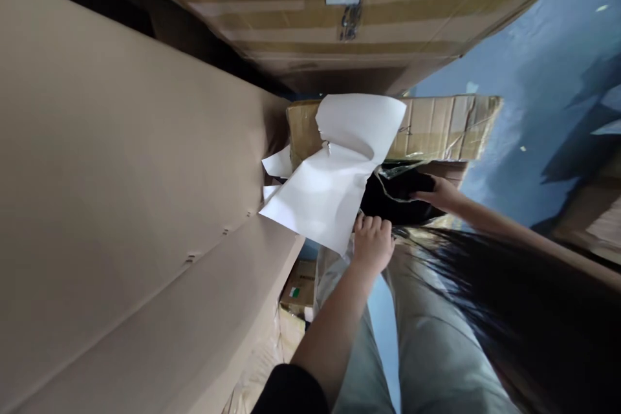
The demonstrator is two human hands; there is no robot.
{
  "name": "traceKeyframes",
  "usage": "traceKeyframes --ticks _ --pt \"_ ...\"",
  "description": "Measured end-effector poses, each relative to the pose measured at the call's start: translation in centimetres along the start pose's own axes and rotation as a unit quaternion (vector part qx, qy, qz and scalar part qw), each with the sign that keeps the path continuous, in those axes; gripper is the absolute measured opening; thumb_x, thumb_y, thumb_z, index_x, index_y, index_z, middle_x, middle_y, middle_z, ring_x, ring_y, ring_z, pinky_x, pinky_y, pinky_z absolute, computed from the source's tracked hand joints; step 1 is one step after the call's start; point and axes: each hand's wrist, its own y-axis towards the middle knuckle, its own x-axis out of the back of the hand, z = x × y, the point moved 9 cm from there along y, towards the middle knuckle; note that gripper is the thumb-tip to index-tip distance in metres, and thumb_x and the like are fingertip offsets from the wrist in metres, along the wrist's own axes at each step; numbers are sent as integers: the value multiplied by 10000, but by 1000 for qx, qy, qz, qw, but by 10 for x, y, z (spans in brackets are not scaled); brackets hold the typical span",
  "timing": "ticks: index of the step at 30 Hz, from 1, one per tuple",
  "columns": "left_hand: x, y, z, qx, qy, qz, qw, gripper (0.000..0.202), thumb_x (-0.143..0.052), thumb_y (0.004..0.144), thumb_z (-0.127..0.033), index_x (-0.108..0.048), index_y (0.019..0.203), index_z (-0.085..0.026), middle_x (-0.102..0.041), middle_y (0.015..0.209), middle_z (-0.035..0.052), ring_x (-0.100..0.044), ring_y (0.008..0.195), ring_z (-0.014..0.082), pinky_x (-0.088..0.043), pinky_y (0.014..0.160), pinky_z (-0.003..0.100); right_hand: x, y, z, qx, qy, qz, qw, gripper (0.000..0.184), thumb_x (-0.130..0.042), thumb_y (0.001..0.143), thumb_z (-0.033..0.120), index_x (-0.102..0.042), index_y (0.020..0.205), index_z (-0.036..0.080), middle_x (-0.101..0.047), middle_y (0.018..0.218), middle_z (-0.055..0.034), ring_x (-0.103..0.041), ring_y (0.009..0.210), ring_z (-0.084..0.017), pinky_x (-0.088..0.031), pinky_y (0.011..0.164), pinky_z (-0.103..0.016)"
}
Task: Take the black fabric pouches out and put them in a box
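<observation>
White paper sheet (334, 174), creased and torn along its upper edge, is pinched at its lower corner by the left hand (372, 242), fingers curled shut over the edge; the fingertips themselves are hidden behind the paper. Sheet rises up and to the left from the grip, partly covering a small cardboard box (436, 126) behind it. Just right of the grip, the right hand (436, 193) lies flat on a black item in clear plastic wrap (402, 197); fingers look extended, but whether they clasp it cannot be told, and what the item is cannot be made out. Dark hair (509, 310) hangs across the lower right and hides most of the right forearm. Below the grip, grey trousers (427, 343). Left of the grip, a large cardboard panel (121, 194), cut off by the frame. Above, a taped carton (363, 19) with an unreadable label. Blue floor (543, 90) at far right.
</observation>
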Motion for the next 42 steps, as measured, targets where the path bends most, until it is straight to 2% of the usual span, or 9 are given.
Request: traceKeyframes --ticks 6,11,14,17,23,26,30,37,42 --pt "3 13 5 19 -87 56 994 374 -468 725 -404 -524 1014 -174 -602 944 61 -507 953 218 -302 938 400 11 -24 -28 18 -27 27 999 308 -605 637 254 -508 920 180 -601 660 -30 -548 575 -161 -410 523 -252" --pt "-10 30 26 81 -203 115 969 483 -375 783 -372 -329 1221 -173 -587 1069 84 -534 987 201 -384 883 359 21 -47 -7 127 -51 -16 990 341 -527 645 207 -476 982 189 -629 766 -65 -593 631 -205 -448 570 -289" --pt "-4 41 39 121 -264 48 956 717 -503 719 -361 -139 1293 -132 -485 1185 142 -484 1064 209 -422 847 327 27 -57 6 192 -54 -48 979 360 -496 639 174 -476 998 171 -633 851 -103 -608 727 -235 -471 608 -312" --pt "20 53 25 34 -210 -34 976 873 -643 596 -268 -140 1295 -122 -344 1276 176 -340 1182 254 -353 936 375 30 -61 9 226 -41 -74 970 388 -481 637 160 -468 1025 182 -631 906 -104 -610 775 -233 -484 630 -317" --pt "51 75 -12 -118 -74 -68 988 416 -646 561 -151 -527 957 -195 -520 1074 69 -432 1055 246 -359 913 392 34 -63 8 245 40 -114 962 402 -469 644 153 -460 1042 203 -640 867 -72 -617 731 -210 -487 609 -302" --pt "47 84 -16 -141 -92 -47 985 363 -615 573 -141 -522 923 -164 -579 911 56 -518 906 213 -415 829 352 35 -63 5 234 85 -122 961 408 -478 645 150 -456 1049 208 -640 864 -65 -616 725 -208 -486 615 -302" --pt "37 82 -20 -166 -89 -37 981 384 -580 600 -155 -519 979 -162 -553 957 68 -539 880 203 -438 784 315 31 -60 4 245 102 -109 958 399 -491 661 168 -449 1054 217 -636 897 -60 -614 742 -208 -488 622 -303" --pt "22 78 -12 -117 -72 -65 988 371 -508 653 -116 -521 1019 -177 -590 936 60 -570 845 199 -452 730 294 21 -41 -9 189 106 -100 971 454 -540 643 183 -436 1084 208 -626 926 -77 -611 763 -231 -496 631 -330" --pt "25 69 1 -75 -91 -120 986 765 -536 654 -168 -134 1303 -126 -619 940 62 -573 824 191 -447 731 298 23 -41 -14 158 114 -120 974 783 -581 652 268 -175 1309 143 -470 1180 -164 -535 979 -286 -480 757 -399"
